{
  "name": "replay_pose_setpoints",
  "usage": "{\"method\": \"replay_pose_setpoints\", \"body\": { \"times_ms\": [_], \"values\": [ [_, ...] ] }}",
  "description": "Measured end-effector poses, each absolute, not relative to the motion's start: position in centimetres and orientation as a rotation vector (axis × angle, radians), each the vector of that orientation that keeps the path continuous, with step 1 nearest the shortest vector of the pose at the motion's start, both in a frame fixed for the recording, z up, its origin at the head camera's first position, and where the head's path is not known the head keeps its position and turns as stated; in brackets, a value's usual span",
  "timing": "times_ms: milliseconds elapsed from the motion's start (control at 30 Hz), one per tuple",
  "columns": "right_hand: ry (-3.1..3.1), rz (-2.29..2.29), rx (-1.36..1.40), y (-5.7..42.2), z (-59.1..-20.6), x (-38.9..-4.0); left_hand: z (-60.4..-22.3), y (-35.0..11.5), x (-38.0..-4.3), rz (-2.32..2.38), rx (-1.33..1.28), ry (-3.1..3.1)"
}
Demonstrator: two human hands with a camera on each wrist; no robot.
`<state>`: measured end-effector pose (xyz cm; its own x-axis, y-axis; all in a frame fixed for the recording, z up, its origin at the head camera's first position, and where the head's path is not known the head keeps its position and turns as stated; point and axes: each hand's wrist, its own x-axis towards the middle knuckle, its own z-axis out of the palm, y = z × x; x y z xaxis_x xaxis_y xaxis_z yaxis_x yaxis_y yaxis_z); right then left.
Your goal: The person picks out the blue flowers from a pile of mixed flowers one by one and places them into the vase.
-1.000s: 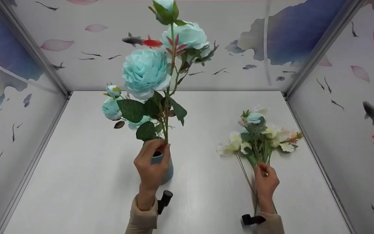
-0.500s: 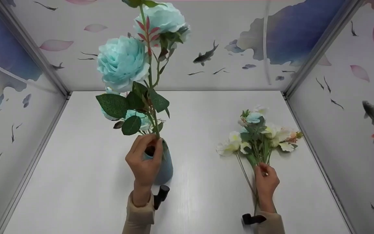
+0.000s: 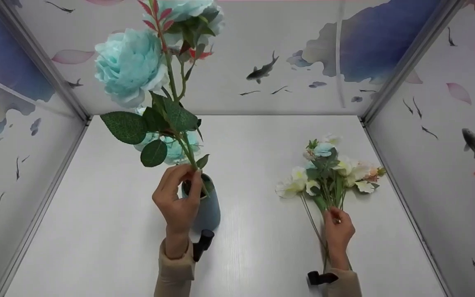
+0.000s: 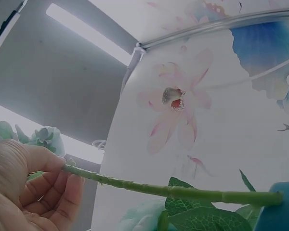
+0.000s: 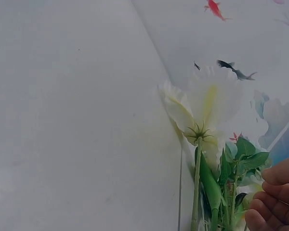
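Observation:
In the head view my left hand pinches the green stem of a light-blue peony between thumb and fingertips. Its big blooms and dark leaves rise above the hand, cut off at the top. The blue vase stands just right of that hand; the stem's lower end overlaps its mouth, and in the left wrist view it crosses the rim. More blue blooms show behind the held leaves. My right hand, fingers loosely curled, lies over the stems of a mixed flower bunch, with nothing visible between the fingers.
The white table is bounded by printed panels at the back and both sides. White flowers lie at the bunch's left, their long stems running toward the front. A black wrist mount sits beside the left sleeve.
My left hand has moved left and slightly up with the peony, which now leans left, baring more of the vase mouth. The right hand and the bunch have stayed put.

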<state>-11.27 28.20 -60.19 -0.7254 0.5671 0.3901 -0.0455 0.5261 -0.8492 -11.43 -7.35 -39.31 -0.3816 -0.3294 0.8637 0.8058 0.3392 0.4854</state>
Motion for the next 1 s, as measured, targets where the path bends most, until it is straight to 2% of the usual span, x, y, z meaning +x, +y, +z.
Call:
{"method": "replay_pose_setpoints", "body": {
  "times_ms": [300,667,1000],
  "values": [
    [-2.112,1.197,-0.418,28.6,-60.3,-11.5,-38.7,-7.8,-11.7,-1.307,-0.453,-1.473],
    [-2.149,1.146,-0.411,28.8,-60.6,-11.8,-39.8,-8.3,-12.4,-1.29,-0.442,-1.491],
    [-2.174,1.096,-0.416,28.8,-60.3,-12.2,-39.5,-8.0,-11.6,-1.275,-0.4,-1.537]
  ]
}}
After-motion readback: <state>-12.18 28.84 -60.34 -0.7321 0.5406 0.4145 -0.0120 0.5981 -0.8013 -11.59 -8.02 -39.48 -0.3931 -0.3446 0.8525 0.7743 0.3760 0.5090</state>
